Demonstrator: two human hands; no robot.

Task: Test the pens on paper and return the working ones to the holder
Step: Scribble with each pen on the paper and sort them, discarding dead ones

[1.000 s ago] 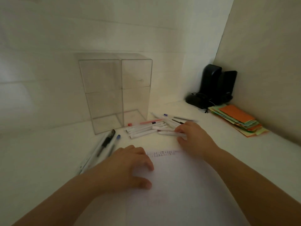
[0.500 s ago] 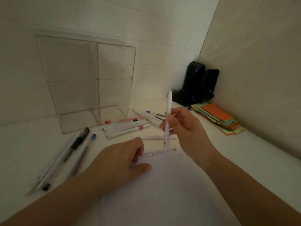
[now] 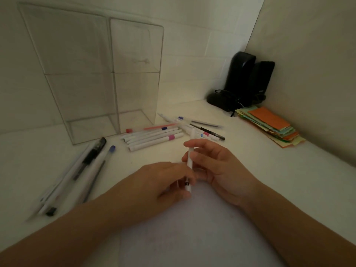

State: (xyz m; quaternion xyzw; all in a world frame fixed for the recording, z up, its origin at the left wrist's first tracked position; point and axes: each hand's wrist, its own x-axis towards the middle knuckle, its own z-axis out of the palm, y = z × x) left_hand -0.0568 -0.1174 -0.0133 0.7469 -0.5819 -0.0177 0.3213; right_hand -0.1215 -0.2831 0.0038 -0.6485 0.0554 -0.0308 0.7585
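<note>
**Both hands now on one white pen above the paper**

Half a second ago only the right hand (image 3: 215, 166) held the white pen (image 3: 190, 162), upright, while the left hand (image 3: 165, 182) lay flat on the paper (image 3: 192, 237). Now the left hand has lifted off the sheet and closed its fingers around the pen's lower end, and the right hand pinches the barrel higher up between thumb and fingers. The pen stands nearly upright between them, just above the near edge of the worktop (image 3: 289, 170). The view has also swung closer, so the clear holder (image 3: 92, 74) looms larger at the upper left.

The holder stands with nothing visible inside it. A row of white markers (image 3: 152, 138) lies just in front of it, a looser scatter of pens (image 3: 200, 128) to their right, and a separate group of pens (image 3: 84, 170) lies at the left. A stack of coloured paper (image 3: 269, 126) and black speakers (image 3: 248, 79) sit in the far right corner.

The pen's lower tip is hidden behind the left fingers, so whether a cap is on cannot be told. The test marks on the sheet are covered by the hands. The left-hand pens are smeared by blur.
</note>
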